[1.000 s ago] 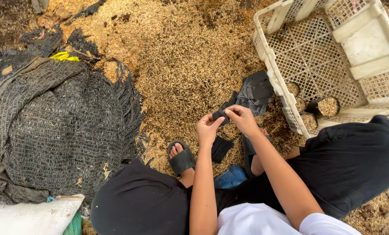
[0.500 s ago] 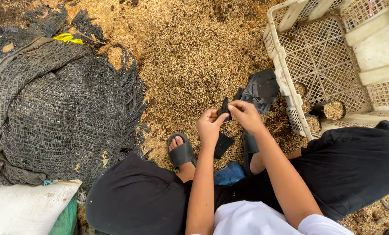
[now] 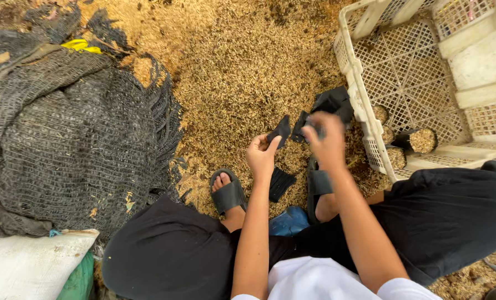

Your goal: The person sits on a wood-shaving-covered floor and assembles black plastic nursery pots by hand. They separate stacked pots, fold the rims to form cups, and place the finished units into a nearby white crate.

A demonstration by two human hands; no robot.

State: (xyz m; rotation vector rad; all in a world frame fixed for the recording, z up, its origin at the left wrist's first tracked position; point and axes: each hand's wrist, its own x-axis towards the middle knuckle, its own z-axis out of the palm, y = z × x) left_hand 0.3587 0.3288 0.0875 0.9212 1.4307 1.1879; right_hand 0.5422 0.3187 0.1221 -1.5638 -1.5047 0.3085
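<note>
Black mesh netting (image 3: pixel 76 139), white plastic crate (image 3: pixel 370 111), white sack (image 3: pixel 31 261), yellow scrap (image 3: pixel 81 44), husk-strewn ground (image 3: pixel 231 66)

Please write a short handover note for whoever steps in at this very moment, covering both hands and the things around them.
Left hand: pinches a small black bag by its edge.
Right hand: blurred, at a second black bag; grip unclear.
Nearby: a stack of flat black bags on the husk-covered ground between the sandalled feet; more black bags beside the white crate.
Done: several husk-filled bags stand in the crate.
Left: the two bags in hand look unfilled.
</note>
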